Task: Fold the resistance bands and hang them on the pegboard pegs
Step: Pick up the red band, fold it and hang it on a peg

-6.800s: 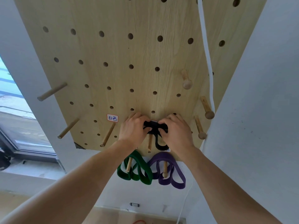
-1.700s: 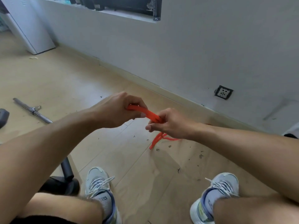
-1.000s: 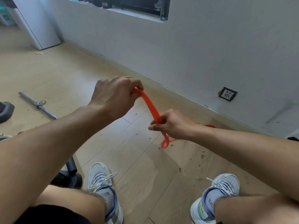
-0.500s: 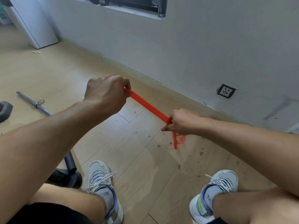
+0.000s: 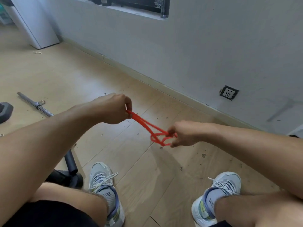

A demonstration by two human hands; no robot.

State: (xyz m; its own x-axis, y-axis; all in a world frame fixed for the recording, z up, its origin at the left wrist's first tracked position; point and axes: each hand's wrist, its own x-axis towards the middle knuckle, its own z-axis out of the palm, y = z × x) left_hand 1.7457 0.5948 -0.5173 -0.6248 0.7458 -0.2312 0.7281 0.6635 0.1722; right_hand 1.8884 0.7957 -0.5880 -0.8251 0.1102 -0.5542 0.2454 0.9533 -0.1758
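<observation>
An orange resistance band [image 5: 144,123] stretches in the air between my two hands, above the wooden floor. My left hand [image 5: 113,108] grips its upper left end with curled fingers. My right hand [image 5: 183,133] pinches the lower right end, where the band bunches into small loops [image 5: 158,139]. The strands between the hands run slightly apart. The pegboard is out of view.
A steel bar [image 5: 35,104] lies on the floor at left, with a black weight [image 5: 5,110] at the edge. A black roller and stand [image 5: 71,167] sit by my left shoe [image 5: 105,190]. The grey wall carries a socket [image 5: 229,92]. My right shoe [image 5: 216,194] stands lower right.
My left hand has lowered and my right hand has dropped and shifted right. The band's end has gathered into loops at my right hand. Earlier I was at the pegboard handling a black band.
</observation>
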